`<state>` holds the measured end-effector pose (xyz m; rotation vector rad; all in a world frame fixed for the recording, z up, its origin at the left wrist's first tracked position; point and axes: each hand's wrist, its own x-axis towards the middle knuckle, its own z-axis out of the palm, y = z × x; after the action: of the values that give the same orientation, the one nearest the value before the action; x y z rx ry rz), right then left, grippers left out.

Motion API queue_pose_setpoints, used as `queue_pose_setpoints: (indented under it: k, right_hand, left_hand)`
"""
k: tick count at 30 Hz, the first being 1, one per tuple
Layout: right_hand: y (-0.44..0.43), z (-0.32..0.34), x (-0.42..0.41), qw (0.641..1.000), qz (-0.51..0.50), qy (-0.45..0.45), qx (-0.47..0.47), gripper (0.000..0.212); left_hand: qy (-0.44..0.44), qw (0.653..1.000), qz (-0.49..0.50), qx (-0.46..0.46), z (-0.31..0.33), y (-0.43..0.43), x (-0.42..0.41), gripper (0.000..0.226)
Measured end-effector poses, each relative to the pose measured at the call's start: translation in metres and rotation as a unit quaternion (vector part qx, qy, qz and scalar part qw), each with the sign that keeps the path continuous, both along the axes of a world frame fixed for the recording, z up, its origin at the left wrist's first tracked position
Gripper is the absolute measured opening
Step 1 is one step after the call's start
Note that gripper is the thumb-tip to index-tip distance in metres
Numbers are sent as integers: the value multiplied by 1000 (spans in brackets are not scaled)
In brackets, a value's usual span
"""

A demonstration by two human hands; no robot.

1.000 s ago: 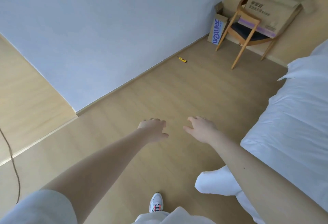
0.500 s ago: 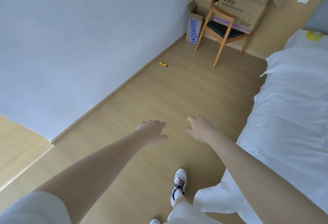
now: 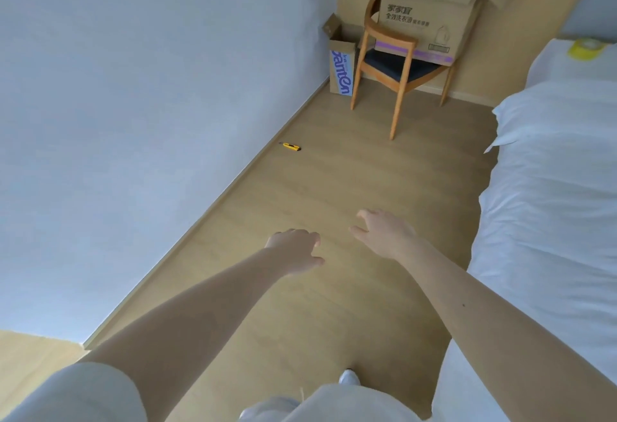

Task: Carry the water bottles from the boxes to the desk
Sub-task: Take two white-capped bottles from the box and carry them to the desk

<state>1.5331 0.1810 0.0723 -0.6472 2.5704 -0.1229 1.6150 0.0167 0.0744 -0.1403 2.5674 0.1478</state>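
Now I'm closer: over the last second the far corner has grown and the wall (image 3: 133, 87) has slid left. The floor (image 3: 367, 171) lane ahead is open, with the bed (image 3: 551, 204) edge close on my right. The big box (image 3: 430, 14) sits on the chair (image 3: 397, 67), the small box (image 3: 341, 64) just beside it on the floor. Bottles not visible, presumably inside. Left hand (image 3: 293, 249) and right hand (image 3: 384, 233) hold nothing, fingers loosely curled. The yellow cutter (image 3: 291, 146) lies near the wall, off my line.

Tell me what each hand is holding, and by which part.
Nothing is held. The left hand and the right hand are both empty, loosely curled above the floor.
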Motion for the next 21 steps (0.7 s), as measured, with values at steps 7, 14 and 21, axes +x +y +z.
queue_pose_setpoints:
  k: [7, 14, 21]
  right_hand:
    - [9, 0, -51, 999, -42, -3, -12, 52]
    - [1, -5, -117, 994, -105, -7, 16, 52]
    - [-55, -1, -206, 990, -142, -8, 16, 54]
  left_hand:
    - [24, 999, -28, 8, 2, -5, -79, 46]
    - [33, 994, -102, 26, -9, -17, -177, 46]
    - [51, 988, -137, 46, -6, -77, -289, 48]
